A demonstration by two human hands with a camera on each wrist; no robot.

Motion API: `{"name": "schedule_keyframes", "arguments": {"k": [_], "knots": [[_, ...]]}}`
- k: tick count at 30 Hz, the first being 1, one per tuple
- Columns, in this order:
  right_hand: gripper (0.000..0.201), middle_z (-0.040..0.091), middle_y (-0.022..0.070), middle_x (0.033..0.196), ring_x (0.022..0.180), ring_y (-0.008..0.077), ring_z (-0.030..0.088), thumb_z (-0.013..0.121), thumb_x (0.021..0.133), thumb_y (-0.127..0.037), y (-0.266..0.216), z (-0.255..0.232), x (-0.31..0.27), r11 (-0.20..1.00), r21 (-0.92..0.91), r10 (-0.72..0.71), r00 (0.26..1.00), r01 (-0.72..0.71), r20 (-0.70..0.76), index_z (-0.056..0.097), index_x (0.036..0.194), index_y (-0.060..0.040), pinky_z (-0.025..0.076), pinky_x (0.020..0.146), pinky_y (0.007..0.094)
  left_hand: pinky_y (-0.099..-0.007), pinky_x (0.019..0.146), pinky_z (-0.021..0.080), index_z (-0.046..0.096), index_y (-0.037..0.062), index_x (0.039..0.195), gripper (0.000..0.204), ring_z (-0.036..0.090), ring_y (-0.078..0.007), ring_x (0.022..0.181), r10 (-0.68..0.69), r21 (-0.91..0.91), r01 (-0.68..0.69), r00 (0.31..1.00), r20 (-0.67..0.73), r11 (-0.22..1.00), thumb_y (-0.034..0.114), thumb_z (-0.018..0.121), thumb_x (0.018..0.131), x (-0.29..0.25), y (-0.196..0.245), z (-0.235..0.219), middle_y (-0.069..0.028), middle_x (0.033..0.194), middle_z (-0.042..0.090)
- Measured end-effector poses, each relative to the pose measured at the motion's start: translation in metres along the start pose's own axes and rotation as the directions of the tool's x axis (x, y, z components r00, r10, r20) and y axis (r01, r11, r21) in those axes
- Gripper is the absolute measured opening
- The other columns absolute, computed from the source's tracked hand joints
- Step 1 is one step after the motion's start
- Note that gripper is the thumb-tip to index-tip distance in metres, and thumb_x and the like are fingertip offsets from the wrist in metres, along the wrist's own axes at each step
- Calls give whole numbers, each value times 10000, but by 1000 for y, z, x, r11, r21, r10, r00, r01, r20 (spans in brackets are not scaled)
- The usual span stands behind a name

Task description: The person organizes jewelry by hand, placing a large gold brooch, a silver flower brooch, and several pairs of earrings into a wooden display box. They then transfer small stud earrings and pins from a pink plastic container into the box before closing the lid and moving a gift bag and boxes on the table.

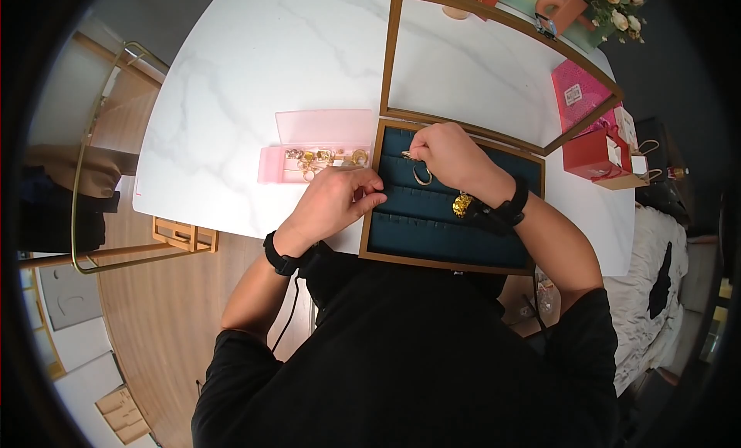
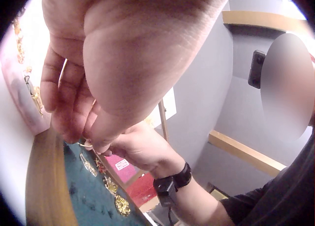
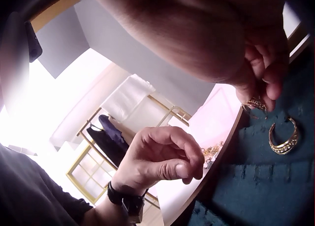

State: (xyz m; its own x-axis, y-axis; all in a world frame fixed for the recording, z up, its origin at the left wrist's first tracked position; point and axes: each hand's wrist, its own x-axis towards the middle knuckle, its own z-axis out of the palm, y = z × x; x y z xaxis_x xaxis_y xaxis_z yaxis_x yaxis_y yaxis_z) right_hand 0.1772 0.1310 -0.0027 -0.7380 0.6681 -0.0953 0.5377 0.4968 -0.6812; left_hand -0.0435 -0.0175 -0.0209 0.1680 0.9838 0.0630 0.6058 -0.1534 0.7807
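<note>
My right hand (image 1: 457, 156) pinches a small gold hoop earring (image 3: 255, 105) set with stones, close over the teal lining near the back left of a wooden jewellery box (image 1: 417, 233). A matching hoop earring (image 3: 285, 143) hangs in the lining just beside it. Under the right wrist lies a round, glittering gold earring (image 1: 462, 206), seen also in the left wrist view with other gold pieces. My left hand (image 1: 333, 201) hovers by the box's left edge, its fingers loosely bent and holding nothing. Behind it stands a pink plastic case (image 1: 270, 165) of gold jewellery (image 1: 324, 156).
The jewellery box's framed glass lid (image 1: 478, 58) stands raised behind it. Red and pink gift bags (image 1: 594, 151) sit at the right, and flowers (image 1: 617, 8) at the far right corner. The white marbled table (image 1: 231, 70) extends left, with a clothes rack (image 1: 76, 193) beyond.
</note>
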Motion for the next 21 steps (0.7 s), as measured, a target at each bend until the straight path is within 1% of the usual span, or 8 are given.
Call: {"name": "schedule_keyframes", "arguments": {"k": [3, 5, 7, 9, 11, 15, 17, 21], "knots": [[172, 741, 290, 863, 879, 467, 748, 739, 969, -72, 0, 5, 1, 1000, -17, -1, 1000, 1, -4, 787, 932, 89, 596, 815, 485, -342, 665, 568, 770, 5, 1034, 167, 704, -205, 693, 10, -1, -10, 1000, -1, 1000, 113, 875, 960, 0, 0, 0, -92, 847, 760], [183, 710, 312, 846, 864, 487, 730, 746, 966, -67, 2, 10, 1, 999, -3, -43, 999, 43, -32, 762, 894, 101, 586, 796, 502, -343, 665, 568, 769, 5, 1031, 169, 704, -207, 693, 15, -2, -15, 1000, -5, 1000, 116, 875, 960, 1, 1, 0, -93, 845, 759], [190, 686, 323, 831, 852, 498, 714, 739, 964, -58, 1, 12, 3, 999, -28, -35, 999, 35, 6, 742, 871, 107, 577, 783, 514, -400, 701, 590, 773, 18, 1008, 187, 759, -288, 755, -7, 10, 7, 1000, 5, 1000, 154, 882, 942, 1, 4, 0, -132, 851, 771], [199, 662, 334, 816, 839, 509, 699, 732, 962, -49, 2, 14, 4, 998, -52, -26, 999, 28, 43, 722, 848, 114, 567, 769, 525, -400, 702, 591, 773, 19, 1008, 184, 761, -288, 755, -15, 11, 15, 1000, 7, 1000, 152, 882, 942, 1, 3, 0, -131, 849, 773], [192, 756, 250, 873, 854, 427, 744, 720, 989, -103, 6, 16, 4, 991, -125, -34, 997, 43, 75, 775, 947, 76, 589, 825, 476, -400, 703, 593, 773, 21, 1009, 182, 762, -289, 754, -22, 14, 22, 1000, 7, 1000, 150, 882, 941, 1, 3, 0, -130, 848, 775], [188, 753, 242, 892, 888, 425, 741, 715, 1002, -108, 7, 16, -5, 982, -161, -83, 993, 97, 87, 778, 954, 63, 587, 846, 483, -398, 704, 595, 774, 22, 1012, 182, 764, -292, 749, -25, 5, 25, 1000, 4, 1000, 150, 881, 940, 0, 2, 0, -127, 850, 782], [166, 726, 227, 889, 895, 425, 721, 715, 1009, -95, 9, 21, -8, 965, -213, -143, 988, 152, 59, 766, 942, 48, 577, 845, 492, -398, 705, 595, 774, 21, 1014, 183, 765, -293, 747, -21, 6, 21, 1000, 2, 1000, 151, 880, 941, 0, 1, 0, -127, 852, 783], [133, 685, 213, 899, 907, 427, 695, 719, 1006, -67, 6, 24, -18, 968, -166, -188, 982, 188, 15, 737, 936, 45, 567, 837, 498, -406, 708, 595, 774, 19, 1016, 173, 758, -305, 752, -14, 13, 14, 1000, -5, 1000, 139, 873, 940, 1, 0, 0, -130, 860, 781]]}}
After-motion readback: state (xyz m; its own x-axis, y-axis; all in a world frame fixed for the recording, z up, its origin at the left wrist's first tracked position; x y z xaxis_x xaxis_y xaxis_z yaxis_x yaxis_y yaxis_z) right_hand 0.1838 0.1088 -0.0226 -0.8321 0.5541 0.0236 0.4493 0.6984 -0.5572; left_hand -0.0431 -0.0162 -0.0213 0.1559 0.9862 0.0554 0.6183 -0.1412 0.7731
